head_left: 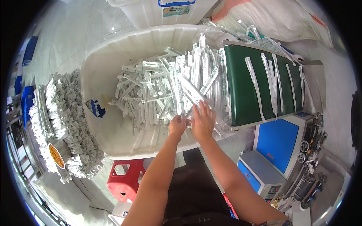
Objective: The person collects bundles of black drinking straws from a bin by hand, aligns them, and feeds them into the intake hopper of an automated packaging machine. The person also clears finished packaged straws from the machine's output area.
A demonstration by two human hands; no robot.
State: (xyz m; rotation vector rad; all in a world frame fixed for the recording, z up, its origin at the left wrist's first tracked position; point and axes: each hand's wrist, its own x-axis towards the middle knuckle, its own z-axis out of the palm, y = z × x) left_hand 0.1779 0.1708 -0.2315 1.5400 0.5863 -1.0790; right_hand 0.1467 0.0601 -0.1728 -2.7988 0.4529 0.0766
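Long, thin white paper-wrapped packets (151, 98) with green print fill the middle and right of a large whitish plastic tub (103, 139). On the right of that pile many lie side by side in a thick layer, while those on the left are jumbled. My left hand (178, 127) is at the near side of the pile, fingers curled closed; what they hold is hidden. Just right of it, my right hand (203, 122) rests on the packets with fingers stretched out and slightly blurred. Several single packets lie spaced out on a green conveyor belt (241, 88), whose end reaches over the tub.
A large stack of similar packets (68, 113) stands left of the tub, with a round orange-topped item (56, 155) against it. A red stool (122, 182) is below the tub. Blue-and-grey machine cabinets (277, 145) stand at right. A lidded clear box (151, 15) sits beyond.
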